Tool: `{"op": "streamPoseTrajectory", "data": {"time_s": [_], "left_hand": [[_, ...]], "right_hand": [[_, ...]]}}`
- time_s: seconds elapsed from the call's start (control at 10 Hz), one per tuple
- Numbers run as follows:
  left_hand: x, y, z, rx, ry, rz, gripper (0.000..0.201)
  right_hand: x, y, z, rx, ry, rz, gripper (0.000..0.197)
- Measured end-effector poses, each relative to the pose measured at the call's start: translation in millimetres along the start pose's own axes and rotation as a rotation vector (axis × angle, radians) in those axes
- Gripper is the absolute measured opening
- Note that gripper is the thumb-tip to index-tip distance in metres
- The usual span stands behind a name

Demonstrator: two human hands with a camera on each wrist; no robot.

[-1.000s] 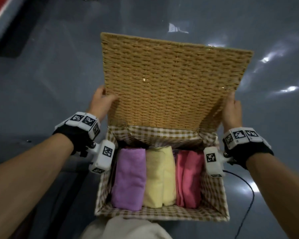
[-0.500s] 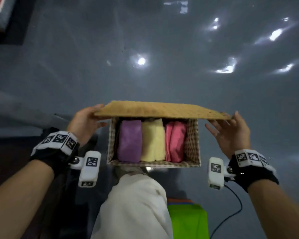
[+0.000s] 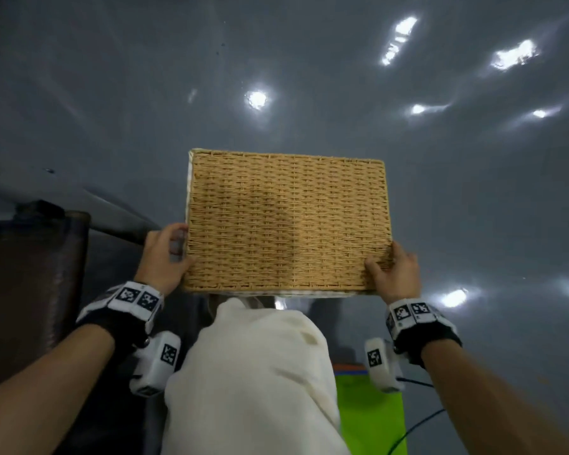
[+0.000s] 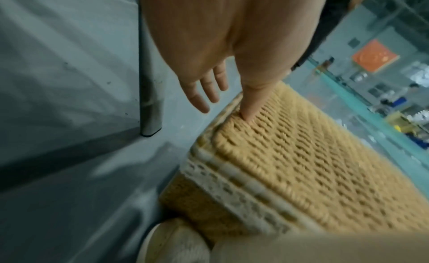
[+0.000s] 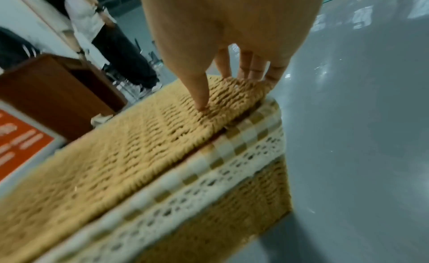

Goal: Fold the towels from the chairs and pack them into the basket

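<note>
The wicker basket [image 3: 286, 221] stands on the grey floor with its woven lid [image 4: 301, 156] down, so the towels inside are hidden. A checked lining with lace trim [image 5: 232, 156] hangs over its rim. My left hand [image 3: 174, 247] is at the lid's left edge; its thumb [image 4: 249, 105] presses on top and its fingers [image 4: 209, 90] reach straight past the side, touching nothing. My right hand [image 3: 386, 261] is at the near right corner of the lid [image 5: 116, 156], thumb [image 5: 199, 94] on top and fingers going over the edge, pinching it.
My knee in cream trousers [image 3: 257, 372] is just in front of the basket, with a green mat [image 3: 372, 412] and a black cable [image 3: 418, 425] beside it. A dark brown chair [image 3: 30, 290] and its metal leg [image 4: 148, 101] stand left. A wooden cabinet [image 5: 58, 87] and standing people [image 5: 111, 37] are beyond.
The lid has swung from upright down onto the basket and now covers the purple, yellow and pink towels. Both hands followed it down.
</note>
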State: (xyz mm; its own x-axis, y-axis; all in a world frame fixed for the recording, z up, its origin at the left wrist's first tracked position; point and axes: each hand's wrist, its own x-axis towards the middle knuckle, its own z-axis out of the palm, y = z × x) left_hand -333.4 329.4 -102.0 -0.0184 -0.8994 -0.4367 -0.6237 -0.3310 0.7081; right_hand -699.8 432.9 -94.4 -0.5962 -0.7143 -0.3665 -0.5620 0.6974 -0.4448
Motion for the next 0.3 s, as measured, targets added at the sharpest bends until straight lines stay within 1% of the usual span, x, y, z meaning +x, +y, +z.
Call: {"op": "streamPoseTrajectory", "data": {"time_s": [0.1,0.2,0.3], "left_hand": [[-3.9,0.0,9.4,0.009,0.043,0.061,0.057],[-6.8,8.8,4.4,0.011,0.011,-0.003,0.052],[-13.8,32.2,-18.9,0.0,0.013,-0.101,0.044]], "right_hand": [[0.6,-6.6,2.6,-0.04,-0.028,0.011,0.049],[-0.9,-21.0,-6.5,-0.184,-0.117,0.095,0.051],[-12.5,-56.5,-26.2,-0.343,-0.14,0.091,0.05]]}}
